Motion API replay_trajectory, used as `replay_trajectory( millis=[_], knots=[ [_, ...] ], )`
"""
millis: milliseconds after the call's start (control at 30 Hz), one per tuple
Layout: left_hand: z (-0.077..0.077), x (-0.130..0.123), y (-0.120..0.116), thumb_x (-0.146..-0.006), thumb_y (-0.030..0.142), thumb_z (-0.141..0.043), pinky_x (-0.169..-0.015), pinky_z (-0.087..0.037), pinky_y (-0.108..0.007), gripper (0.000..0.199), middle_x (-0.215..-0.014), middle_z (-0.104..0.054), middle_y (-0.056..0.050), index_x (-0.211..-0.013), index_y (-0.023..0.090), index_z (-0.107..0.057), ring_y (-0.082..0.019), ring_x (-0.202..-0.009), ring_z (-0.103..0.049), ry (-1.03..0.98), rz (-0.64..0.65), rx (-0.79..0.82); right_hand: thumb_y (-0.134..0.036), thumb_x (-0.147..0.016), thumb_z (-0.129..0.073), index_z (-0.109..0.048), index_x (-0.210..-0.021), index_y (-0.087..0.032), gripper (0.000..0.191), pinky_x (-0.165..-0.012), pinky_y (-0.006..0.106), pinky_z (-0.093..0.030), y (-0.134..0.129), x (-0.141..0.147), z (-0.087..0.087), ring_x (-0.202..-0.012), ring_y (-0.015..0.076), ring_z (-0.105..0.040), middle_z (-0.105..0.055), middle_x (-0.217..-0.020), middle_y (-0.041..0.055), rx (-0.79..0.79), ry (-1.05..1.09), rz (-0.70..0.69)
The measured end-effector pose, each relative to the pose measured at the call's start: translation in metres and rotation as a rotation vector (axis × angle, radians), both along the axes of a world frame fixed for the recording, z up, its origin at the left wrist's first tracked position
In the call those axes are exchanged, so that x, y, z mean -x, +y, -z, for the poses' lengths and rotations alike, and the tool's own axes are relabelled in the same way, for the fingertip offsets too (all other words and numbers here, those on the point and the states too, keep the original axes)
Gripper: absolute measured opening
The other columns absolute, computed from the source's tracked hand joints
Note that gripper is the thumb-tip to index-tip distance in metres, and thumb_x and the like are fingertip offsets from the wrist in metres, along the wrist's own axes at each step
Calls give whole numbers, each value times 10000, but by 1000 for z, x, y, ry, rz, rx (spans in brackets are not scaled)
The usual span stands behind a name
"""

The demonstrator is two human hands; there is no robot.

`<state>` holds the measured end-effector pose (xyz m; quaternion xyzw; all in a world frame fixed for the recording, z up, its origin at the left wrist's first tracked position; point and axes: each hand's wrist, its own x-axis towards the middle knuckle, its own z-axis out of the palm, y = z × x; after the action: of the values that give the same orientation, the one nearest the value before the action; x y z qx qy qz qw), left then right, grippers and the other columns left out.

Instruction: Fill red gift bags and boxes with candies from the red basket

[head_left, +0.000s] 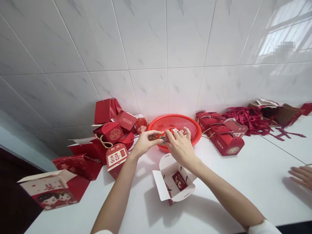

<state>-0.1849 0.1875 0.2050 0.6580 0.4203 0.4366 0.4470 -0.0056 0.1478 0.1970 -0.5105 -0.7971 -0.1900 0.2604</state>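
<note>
My left hand (145, 142) pinches a small red printed packet (163, 139) between thumb and fingers at the front of a red mesh basket (158, 122). My right hand (180, 148) reaches over the basket's near side, its fingers curled onto the wrapped packets; its thumb side meets the packet in my left hand. What the right fingertips grip is partly hidden. More red wrapped packets (175, 130) show behind my right fingers. Below my hands stands a gift box (162, 188) with its white-lined flaps spread, and a dark red printed packet (179, 180) lies inside.
Red gift boxes (112, 133) are heaped at the left, several with raised lids. Closed red boxes (223, 139) stand right of the basket, beside a pile of dark red ribbons (246, 120). Another person's hand (303, 177) rests at the right edge. A tiled wall (156, 91) borders the table.
</note>
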Motion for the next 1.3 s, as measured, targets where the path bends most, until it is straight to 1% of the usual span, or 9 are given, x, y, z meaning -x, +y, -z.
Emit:
replay_trajectory(
  millis=[167, 300, 467, 633, 800, 900, 1000, 1100, 1300],
  knots=[
    [-3, 1, -4, -563, 354, -890, -835, -560, -342, 402, -1003, -712, -78, -874, 152, -736, -224, -924, -677, -53, -11, -81, -273, -974, -521, -582, -1006, -202, 99, -1041, 479, -213, 0, 4, 2, -906, 260, -585, -691, -916, 86, -10, 103, -3],
    [-4, 1, -6, -595, 354, -886, -778, -564, -334, 421, -881, -735, -70, -912, 138, -712, -204, -820, -689, -118, 42, 1, -277, -975, -525, -563, -1013, -205, 90, -1019, 430, -254, 4, 3, 8, -928, 234, -596, -680, -967, 77, 19, 230, -80],
    [-3, -1, -6, -632, 394, -866, -713, -559, -293, 395, -849, -733, -50, -887, 137, -708, -177, -769, -677, -171, 29, 34, -282, -962, -551, -562, -975, -200, 84, -1015, 451, -274, 5, 1, 8, -920, 236, -606, -683, -942, 75, 39, 288, -133],
    [0, -8, -6, -667, 437, -837, -595, -519, -232, 365, -718, -653, 9, -783, 141, -658, -114, -625, -607, -215, 33, 19, -277, -929, -600, -572, -930, -188, 93, -807, 345, -396, 9, -8, 2, -806, 202, -607, -686, -892, 54, 252, 466, -346],
    [-2, -14, -12, -695, 420, -816, -585, -506, -217, 335, -722, -639, 5, -749, 147, -629, -118, -649, -602, -124, 37, -63, -302, -917, -606, -608, -915, -192, 110, -703, 285, -423, 14, -22, -1, -799, 180, -611, -687, -892, 38, 420, 691, -518],
    [-1, -16, -14, -738, 413, -780, -613, -516, -231, 296, -760, -655, -17, -788, 152, -648, -139, -698, -616, -76, 22, -108, -277, -922, -596, -592, -885, -193, 92, -701, 284, -429, 13, -25, -2, -783, 175, -596, -670, -872, 32, 417, 648, -486],
    [2, -17, -12, -749, 391, -768, -659, -523, -247, 270, -801, -667, -31, -822, 150, -672, -149, -738, -621, -66, 26, -137, -261, -939, -578, -581, -884, -191, 88, -826, 355, -415, 9, -21, -2, -830, 205, -578, -666, -890, 54, 236, 420, -307],
    [6, -16, -9, -744, 357, -767, -713, -530, -275, 252, -869, -682, -54, -864, 145, -704, -170, -796, -630, -40, 34, -152, -259, -959, -549, -590, -941, -188, 84, -973, 457, -315, 3, -16, 0, -947, 263, -551, -673, -947, 93, 63, 178, -143],
    [3, -13, -9, -731, 283, -780, -822, -519, -313, 199, -954, -711, -86, -896, 172, -772, -205, -905, -649, 54, 57, -233, -236, -954, -561, -575, -963, -192, 48, -937, 407, -294, -3, -13, 3, -945, 262, -532, -678, -939, 80, 33, 123, -130]
  ],
)
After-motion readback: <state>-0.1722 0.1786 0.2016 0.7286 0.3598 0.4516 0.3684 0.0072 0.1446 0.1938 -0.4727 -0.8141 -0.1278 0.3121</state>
